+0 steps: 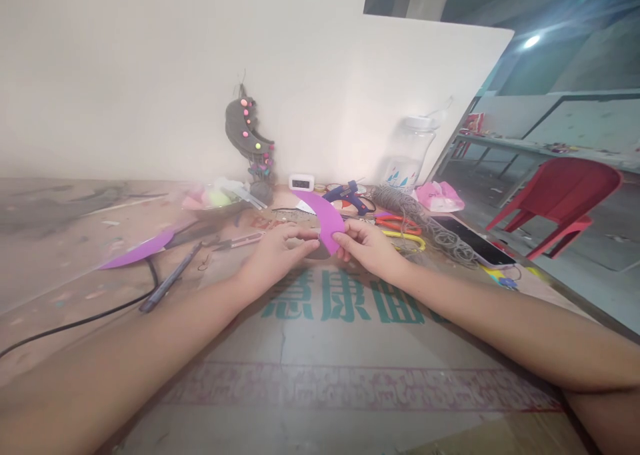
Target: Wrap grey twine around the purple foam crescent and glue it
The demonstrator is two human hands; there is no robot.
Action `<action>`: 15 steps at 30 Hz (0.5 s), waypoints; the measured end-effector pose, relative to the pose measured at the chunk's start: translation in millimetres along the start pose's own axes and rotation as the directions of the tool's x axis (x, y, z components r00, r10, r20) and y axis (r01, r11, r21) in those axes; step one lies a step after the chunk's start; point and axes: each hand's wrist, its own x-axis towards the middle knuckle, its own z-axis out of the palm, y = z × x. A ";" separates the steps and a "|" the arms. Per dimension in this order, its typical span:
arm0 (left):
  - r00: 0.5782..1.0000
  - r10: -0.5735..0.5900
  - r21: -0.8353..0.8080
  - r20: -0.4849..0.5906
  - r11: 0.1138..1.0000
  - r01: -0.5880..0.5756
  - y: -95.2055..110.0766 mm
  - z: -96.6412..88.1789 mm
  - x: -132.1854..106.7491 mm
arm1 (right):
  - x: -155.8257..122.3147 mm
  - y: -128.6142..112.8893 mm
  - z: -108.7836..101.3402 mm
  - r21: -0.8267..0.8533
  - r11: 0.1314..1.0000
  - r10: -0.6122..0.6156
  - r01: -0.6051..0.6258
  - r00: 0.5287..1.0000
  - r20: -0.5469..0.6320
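Observation:
A purple crescent piece (325, 216), thin like paper or felt, is held up over the printed cardboard (300, 342). My right hand (369, 247) pinches its lower right end between thumb and fingers. At the left of that lower end is my left hand (285, 254), thumb and fingertips brought together; whatever lies between them is too small to make out. Something grey shows just under the purple piece, partly hidden by the fingers. Behind my right hand lie orange-handled scissors (400, 224) and a yellow handle (413, 242).
A grey moon ornament (240, 128) hangs by the wall. Further back are a small clock (301, 182), blue glue gun (350, 195), bottle (407, 155), grey yarn (405, 205) and phone (473, 240). At left lie a pen (170, 278), black cable (90, 323) and purple sheet (143, 250).

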 end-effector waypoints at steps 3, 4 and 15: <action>1.000 0.010 0.011 0.001 1.000 -0.010 1.3 -0.6 -0.7 | -0.7 0.7 0.5 -0.014 1.000 -0.009 0.009 1.000 0.008; 1.000 0.011 0.016 0.002 1.000 -0.011 1.9 -0.7 -0.9 | -0.9 0.8 0.6 -0.017 1.000 -0.011 0.011 1.000 0.010; 0.999 -0.040 -0.040 0.023 0.998 0.041 -3.7 2.2 0.8 | -0.5 -1.6 0.4 0.002 1.000 0.001 -0.001 1.000 0.007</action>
